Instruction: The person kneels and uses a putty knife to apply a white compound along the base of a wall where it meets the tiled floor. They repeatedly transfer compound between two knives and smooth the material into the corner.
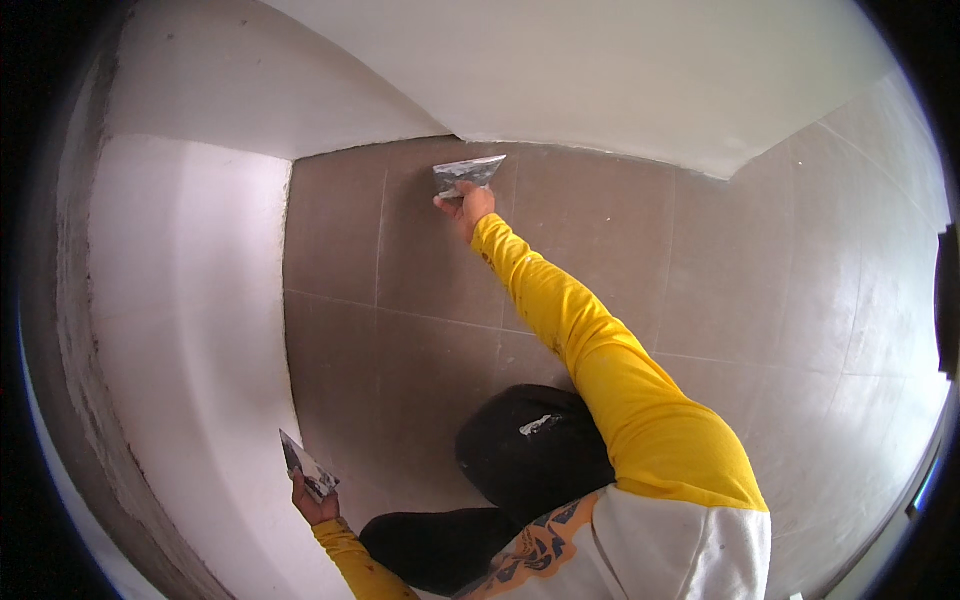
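My right hand reaches far forward in a yellow sleeve and grips a wide metal putty knife. Its blade rests at the foot of the white wall, where the wall meets the brown tiled floor. Low on the left, my left hand holds a second, smaller putty knife smeared with white filler, close to the white wall on the left. My dark-trousered knee is bent below the right arm.
White plastered walls meet in a corner at the top left. The tiled floor spreads right, paler with dust toward the right edge. A rough grey strip of bare plaster runs along the far left.
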`<action>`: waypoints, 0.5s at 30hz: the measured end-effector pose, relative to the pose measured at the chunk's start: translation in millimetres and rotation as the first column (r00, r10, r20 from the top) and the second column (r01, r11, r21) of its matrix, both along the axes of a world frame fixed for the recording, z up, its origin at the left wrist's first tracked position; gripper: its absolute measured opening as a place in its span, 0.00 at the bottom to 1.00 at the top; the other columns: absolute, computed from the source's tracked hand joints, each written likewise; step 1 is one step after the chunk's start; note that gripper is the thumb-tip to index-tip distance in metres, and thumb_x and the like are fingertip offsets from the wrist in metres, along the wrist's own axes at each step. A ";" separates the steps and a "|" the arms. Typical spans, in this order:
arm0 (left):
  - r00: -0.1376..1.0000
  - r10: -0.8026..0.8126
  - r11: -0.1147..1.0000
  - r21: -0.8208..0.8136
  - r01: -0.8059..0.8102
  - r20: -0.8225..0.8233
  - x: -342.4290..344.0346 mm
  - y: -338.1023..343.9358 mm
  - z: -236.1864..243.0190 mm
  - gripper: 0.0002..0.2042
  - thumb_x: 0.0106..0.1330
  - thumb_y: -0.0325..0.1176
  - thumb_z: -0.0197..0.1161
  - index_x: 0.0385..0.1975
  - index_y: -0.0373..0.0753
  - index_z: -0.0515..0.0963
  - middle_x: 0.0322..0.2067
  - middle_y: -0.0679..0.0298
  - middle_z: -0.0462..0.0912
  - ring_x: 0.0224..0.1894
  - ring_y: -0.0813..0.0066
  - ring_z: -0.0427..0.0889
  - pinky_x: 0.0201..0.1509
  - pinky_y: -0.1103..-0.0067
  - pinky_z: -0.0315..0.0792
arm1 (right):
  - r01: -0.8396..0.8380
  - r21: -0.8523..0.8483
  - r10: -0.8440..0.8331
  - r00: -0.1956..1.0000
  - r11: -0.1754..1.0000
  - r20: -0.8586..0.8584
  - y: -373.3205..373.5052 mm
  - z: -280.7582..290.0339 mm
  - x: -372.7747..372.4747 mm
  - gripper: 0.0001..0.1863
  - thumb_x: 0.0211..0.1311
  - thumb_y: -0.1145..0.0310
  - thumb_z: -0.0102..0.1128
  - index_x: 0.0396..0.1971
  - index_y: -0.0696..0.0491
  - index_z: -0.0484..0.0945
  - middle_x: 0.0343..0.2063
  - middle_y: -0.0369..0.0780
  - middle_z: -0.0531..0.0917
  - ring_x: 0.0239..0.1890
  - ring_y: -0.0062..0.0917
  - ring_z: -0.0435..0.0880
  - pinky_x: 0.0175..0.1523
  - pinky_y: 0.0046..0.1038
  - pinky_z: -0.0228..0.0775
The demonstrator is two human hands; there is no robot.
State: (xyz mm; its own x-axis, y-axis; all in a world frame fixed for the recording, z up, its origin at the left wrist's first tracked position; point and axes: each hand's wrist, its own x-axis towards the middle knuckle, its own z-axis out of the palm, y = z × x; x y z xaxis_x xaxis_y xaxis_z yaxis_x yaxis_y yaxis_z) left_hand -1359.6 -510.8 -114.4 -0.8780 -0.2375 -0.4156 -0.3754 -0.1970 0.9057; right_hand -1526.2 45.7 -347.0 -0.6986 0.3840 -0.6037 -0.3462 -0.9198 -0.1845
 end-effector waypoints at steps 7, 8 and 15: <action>1.000 -0.001 1.000 0.015 0.002 -0.015 0.3 3.1 0.3 0.18 0.61 0.34 0.64 0.52 0.41 0.76 0.48 0.63 0.82 0.46 0.66 0.82 0.48 0.68 0.77 | 0.076 0.002 -0.076 0.996 0.997 -0.036 15.5 -19.0 -30.5 0.12 0.63 0.77 0.49 0.46 0.60 0.65 0.38 0.45 0.75 0.35 0.34 0.80 0.41 0.42 0.84; 1.000 -0.018 1.000 0.025 0.018 -0.013 0.4 3.9 0.8 0.18 0.61 0.34 0.64 0.52 0.41 0.76 0.48 0.63 0.82 0.47 0.65 0.82 0.49 0.68 0.77 | 0.076 -0.015 -0.076 0.997 0.997 -0.029 16.8 -18.8 -34.8 0.12 0.63 0.77 0.49 0.46 0.60 0.65 0.37 0.45 0.75 0.34 0.34 0.80 0.41 0.42 0.84; 1.000 0.019 0.999 0.025 -0.020 0.015 -1.7 5.2 0.4 0.18 0.62 0.33 0.62 0.53 0.40 0.75 0.49 0.61 0.82 0.48 0.64 0.82 0.50 0.67 0.77 | 0.131 -0.033 -0.131 0.991 0.991 0.011 22.7 -17.4 -56.4 0.12 0.63 0.77 0.49 0.46 0.59 0.66 0.37 0.44 0.75 0.33 0.34 0.80 0.38 0.40 0.84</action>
State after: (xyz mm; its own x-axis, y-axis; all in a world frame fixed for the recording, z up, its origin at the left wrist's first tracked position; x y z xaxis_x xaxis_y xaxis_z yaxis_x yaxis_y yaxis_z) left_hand -1361.3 -505.7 -114.0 -0.8671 -0.2440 -0.4343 -0.3844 -0.2270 0.8948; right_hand -1582.6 68.4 -364.5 -0.6383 0.4515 -0.6234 -0.4628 -0.8723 -0.1579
